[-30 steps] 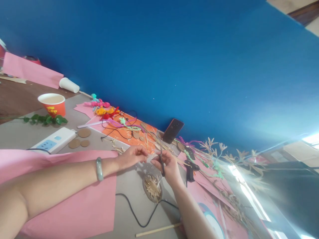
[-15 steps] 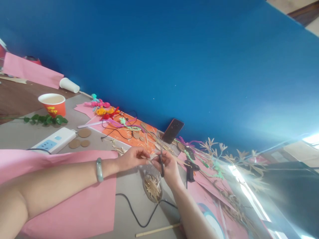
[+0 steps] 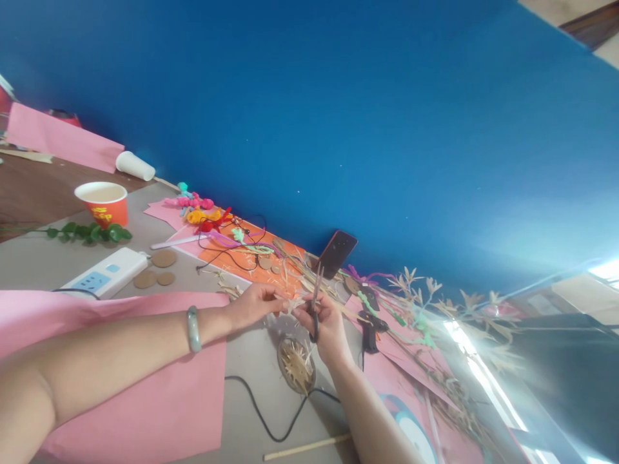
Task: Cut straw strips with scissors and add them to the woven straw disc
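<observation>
My left hand (image 3: 258, 304), with a jade-coloured bangle (image 3: 193, 329) on its wrist, pinches a small pale piece of straw-like material (image 3: 293, 303). My right hand (image 3: 325, 325) is closed round dark scissors (image 3: 315, 309), whose blades point up and look slightly parted. Its fingertips also touch the pale piece, so both hands meet there. Just below them on the grey table (image 3: 251, 361) sits an oval dish (image 3: 296, 366) filled with short pale straw pieces.
A phone (image 3: 336, 254) leans on the blue wall. Left are a paper cup (image 3: 107, 209), power strip (image 3: 104, 272) and pink paper (image 3: 145, 393). A black cable (image 3: 261, 419) loops in front. Right lie a black glue gun (image 3: 371, 332) and dried stems (image 3: 459, 393).
The scissors have tilted slightly and their blades have come a little apart. My left fingers have shifted slightly, and more of the pale piece shows between the hands.
</observation>
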The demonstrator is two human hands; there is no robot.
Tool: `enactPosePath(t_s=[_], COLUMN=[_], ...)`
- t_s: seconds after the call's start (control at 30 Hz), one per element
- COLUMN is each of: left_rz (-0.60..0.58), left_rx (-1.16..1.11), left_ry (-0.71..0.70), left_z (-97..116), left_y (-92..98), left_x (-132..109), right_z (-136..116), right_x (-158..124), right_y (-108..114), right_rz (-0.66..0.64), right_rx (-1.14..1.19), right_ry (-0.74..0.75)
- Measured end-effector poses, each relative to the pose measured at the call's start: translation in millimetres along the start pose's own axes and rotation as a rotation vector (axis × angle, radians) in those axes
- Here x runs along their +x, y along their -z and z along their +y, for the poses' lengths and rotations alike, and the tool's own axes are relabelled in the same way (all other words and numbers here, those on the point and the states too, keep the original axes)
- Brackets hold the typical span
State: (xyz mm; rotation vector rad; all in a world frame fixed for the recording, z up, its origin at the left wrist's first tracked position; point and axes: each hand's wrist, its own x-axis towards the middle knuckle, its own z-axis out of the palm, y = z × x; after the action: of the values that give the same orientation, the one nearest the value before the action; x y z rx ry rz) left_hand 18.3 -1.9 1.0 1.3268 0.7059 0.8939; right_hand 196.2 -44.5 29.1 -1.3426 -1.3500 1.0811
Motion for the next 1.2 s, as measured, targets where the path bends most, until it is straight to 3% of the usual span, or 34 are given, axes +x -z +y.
enactPosePath(t_s=[0.27,0.4,1.2], left_rz=[0.070,0.069,0.005], left_rx=[-0.039,-0.061,-0.086], left_ry=[0.051,0.042,-0.009], left_z=[-2.8,-6.0,4.9], left_y=[2.9,3.5,2.1], left_x=[3.6,5.5,3.1], right_z=[-21.2,-21.9,-11.1], right_x=[4.2,4.6,7.0], right_y=[23.4,28.2,28.2], right_rz=[-0.120,-0.143,-0.198], right_rx=[-0.710,-0.874,-0.832], right_ry=[0.204,0.243,0.225])
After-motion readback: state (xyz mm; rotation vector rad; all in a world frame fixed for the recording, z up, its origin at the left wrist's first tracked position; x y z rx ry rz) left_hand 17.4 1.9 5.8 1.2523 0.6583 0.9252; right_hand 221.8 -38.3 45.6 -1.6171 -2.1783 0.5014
